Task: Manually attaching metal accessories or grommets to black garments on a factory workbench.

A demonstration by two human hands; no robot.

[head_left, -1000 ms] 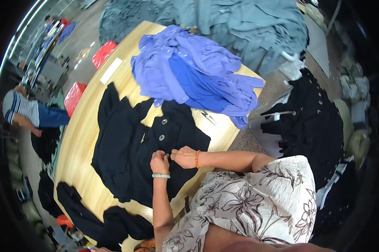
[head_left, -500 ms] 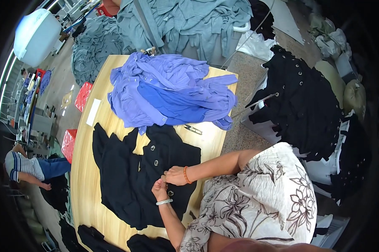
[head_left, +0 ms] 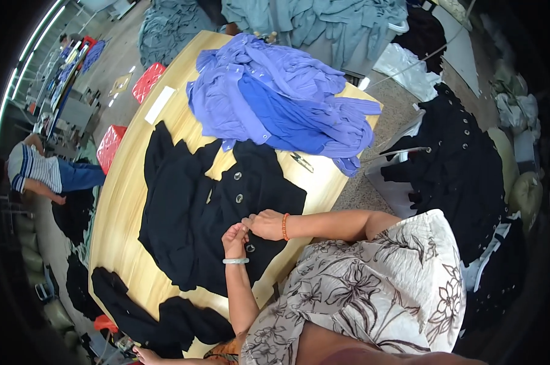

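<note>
A black knit garment (head_left: 177, 225) with large shiny round buttons or eyelets down one strip lies spread on the light wooden table (head_left: 119, 201). Over that strip, my left hand (head_left: 234, 240), wearing a white bangle, and my right hand (head_left: 266, 224), with an orange bead bracelet, meet fingertip to fingertip. Both are closed in a pinch; what sits between the fingers is too small and covered to make out. One shiny round (head_left: 238, 199) shows just beyond my hands and another (head_left: 250, 248) just below them.
A purple garment pile (head_left: 244, 103) covers the table's far part, with small thread snips (head_left: 301, 162) beside it. Another black garment (head_left: 183, 322) lies near left, close to another person's hand (head_left: 146, 355). Black garments (head_left: 457, 152) hang at right. Red-covered stools (head_left: 112, 146) stand left.
The whole view has shifted, bringing the near table corner and another person's hand into sight. My hands stay pinched together over the black garment's strip, in nearly the same spot.
</note>
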